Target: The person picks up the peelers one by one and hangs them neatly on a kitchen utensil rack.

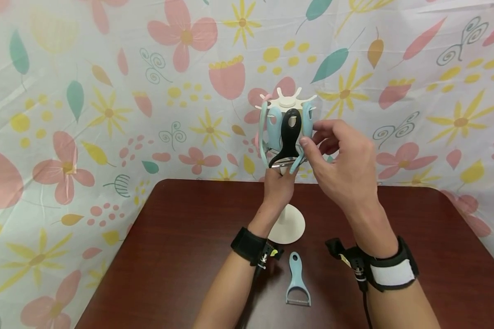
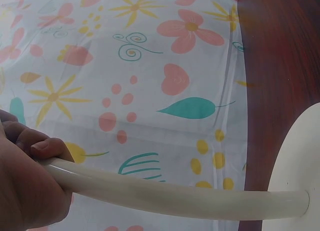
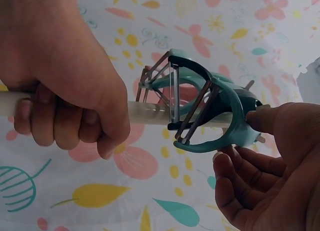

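My left hand (image 1: 279,187) grips the pole of a white rack just under its hanging tools; the curved pole (image 2: 150,193) runs down to a round base. From the rack's spoked top (image 1: 288,101) hang several peelers, among them a black peeler (image 1: 290,132) in front. On the right side hangs a light blue peeler (image 1: 307,119), its handle pinched between the thumb and fingers of my right hand (image 1: 347,167). In the right wrist view this peeler (image 3: 235,108) shows its curved frame and metal blade beside the black one. Another light blue peeler (image 1: 296,272) lies on the table.
The round white base (image 1: 290,228) stands on the dark brown table (image 1: 181,256). A flower-patterned cloth (image 1: 107,91) hangs behind the table's far edge. Black bands with small cameras (image 1: 389,272) sit on both wrists.
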A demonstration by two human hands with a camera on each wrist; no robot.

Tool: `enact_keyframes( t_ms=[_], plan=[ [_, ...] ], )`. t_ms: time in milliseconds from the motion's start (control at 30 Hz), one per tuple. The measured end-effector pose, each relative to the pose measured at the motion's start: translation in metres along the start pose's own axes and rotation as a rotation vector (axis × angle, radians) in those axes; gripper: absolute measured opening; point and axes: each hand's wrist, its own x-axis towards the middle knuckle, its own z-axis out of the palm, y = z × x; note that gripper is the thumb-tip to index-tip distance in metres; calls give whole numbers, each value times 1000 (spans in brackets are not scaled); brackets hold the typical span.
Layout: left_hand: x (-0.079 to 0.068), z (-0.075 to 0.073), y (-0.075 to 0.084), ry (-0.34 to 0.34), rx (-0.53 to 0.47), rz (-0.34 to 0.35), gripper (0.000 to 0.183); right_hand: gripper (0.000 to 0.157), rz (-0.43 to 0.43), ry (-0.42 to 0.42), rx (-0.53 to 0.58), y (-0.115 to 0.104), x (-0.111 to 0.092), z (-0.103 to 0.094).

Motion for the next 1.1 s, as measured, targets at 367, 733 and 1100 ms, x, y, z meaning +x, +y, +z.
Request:
enact_keyframes(
  t_ms=[367, 733, 1100],
  plan=[
    [1, 0, 0, 4, 13, 6, 49, 34, 9, -26, 16, 3, -2, 1],
    [-3, -1, 1, 1, 10, -14, 56, 35, 42, -34, 25, 3, -10, -3],
    [-3, 1, 6, 17, -10, -1, 50, 32, 45, -34, 11, -3, -22, -11]
  ],
)
